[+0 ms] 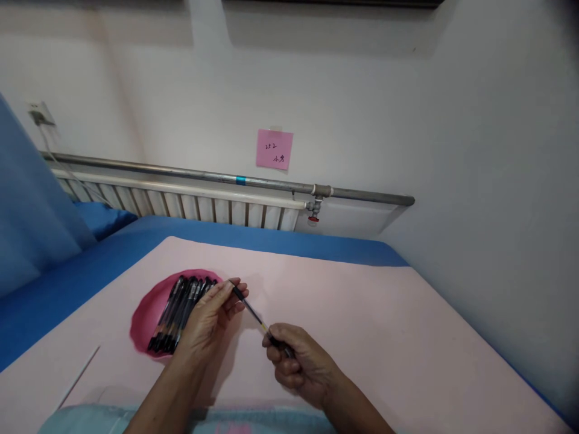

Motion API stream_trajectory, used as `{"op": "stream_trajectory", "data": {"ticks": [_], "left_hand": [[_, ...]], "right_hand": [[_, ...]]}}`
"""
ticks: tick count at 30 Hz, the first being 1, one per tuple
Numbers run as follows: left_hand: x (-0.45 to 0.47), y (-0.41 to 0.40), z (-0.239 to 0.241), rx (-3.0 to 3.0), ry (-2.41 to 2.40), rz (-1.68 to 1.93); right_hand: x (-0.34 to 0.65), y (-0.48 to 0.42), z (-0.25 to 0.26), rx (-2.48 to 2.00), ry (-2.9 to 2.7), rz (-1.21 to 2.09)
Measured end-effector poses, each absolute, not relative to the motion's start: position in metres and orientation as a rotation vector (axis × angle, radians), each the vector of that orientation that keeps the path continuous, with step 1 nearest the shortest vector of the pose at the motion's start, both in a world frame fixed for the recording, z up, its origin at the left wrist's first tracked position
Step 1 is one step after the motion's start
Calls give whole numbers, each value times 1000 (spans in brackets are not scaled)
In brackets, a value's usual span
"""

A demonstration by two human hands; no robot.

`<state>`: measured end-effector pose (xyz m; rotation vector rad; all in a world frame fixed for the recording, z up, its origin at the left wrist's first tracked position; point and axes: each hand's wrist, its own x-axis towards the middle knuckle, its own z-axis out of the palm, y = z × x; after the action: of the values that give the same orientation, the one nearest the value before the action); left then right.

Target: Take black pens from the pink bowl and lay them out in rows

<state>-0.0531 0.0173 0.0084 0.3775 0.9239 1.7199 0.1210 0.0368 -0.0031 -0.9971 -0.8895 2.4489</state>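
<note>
right down at the near edge there's soft teal cloth [99, 420], rumpled, and just beyond it the action! my right hand [301, 364], as i follow it over the remote feed, has its fingers curled snugly round the dark lower end of a pen [251, 310]. the left hand [210, 316] takes the other end, thumb and fingers pinching near the black grip, so the pen slants between both hands above the pink sheet [362, 325].

to handle this well, i'd say, both ends want to share one straight line: firm below, light above, no sideways bending of that slim, clear-looking barrel. a yellow band shows just by the right fingers, a handy mark to sight along.

beside the left hand, a pink bowl [139, 316], smooth and wavy-rimmed, plastic by the look of it, cradles a bundle of glossy dark pens [181, 310], roughly parallel. out left, a thin white stick [78, 378] lies flat.

farther back, a strip of blue surface [294, 241], then the ribbed white radiator [205, 208], the dull metal pipe [181, 172] and, taped up, a square pink paper note [274, 149].
</note>
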Motion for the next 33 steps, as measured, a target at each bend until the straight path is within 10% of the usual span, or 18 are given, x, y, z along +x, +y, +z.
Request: {"op": "stream_trajectory", "data": {"ticks": [33], "left_hand": [[-53, 18, 6, 374, 904, 1713]], "right_hand": [[118, 34, -1, -988, -953, 2412]]}}
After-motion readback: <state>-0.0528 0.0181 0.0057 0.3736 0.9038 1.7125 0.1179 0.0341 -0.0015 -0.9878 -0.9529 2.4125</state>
